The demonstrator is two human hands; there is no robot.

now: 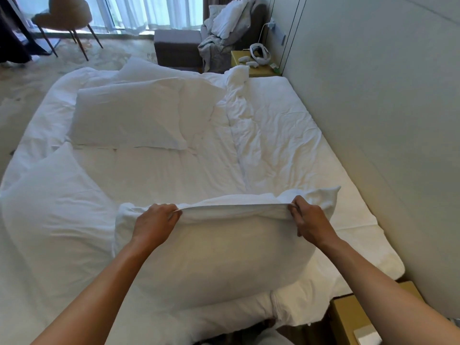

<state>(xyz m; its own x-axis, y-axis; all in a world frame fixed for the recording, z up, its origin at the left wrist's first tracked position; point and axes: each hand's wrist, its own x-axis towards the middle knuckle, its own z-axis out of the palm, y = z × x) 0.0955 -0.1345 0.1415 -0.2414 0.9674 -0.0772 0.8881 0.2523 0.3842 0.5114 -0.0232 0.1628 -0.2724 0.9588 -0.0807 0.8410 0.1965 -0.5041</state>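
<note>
A white pillow in a white pillowcase (219,255) lies on the near end of the bed (286,135). My left hand (155,224) pinches the far edge of the pillowcase at its left end. At the right end of that same edge, my right hand (308,219) grips the cloth. The edge is pulled taut between the two hands, and the pillow bulges below it toward me.
Two more white pillows lie on the rumpled white duvet, one at the far left (129,115) and one at the near left (52,210). A wall (385,108) runs along the bed's right side. Yellow nightstands stand at the far (258,68) and near right (353,317). A chair (63,18) stands by the window.
</note>
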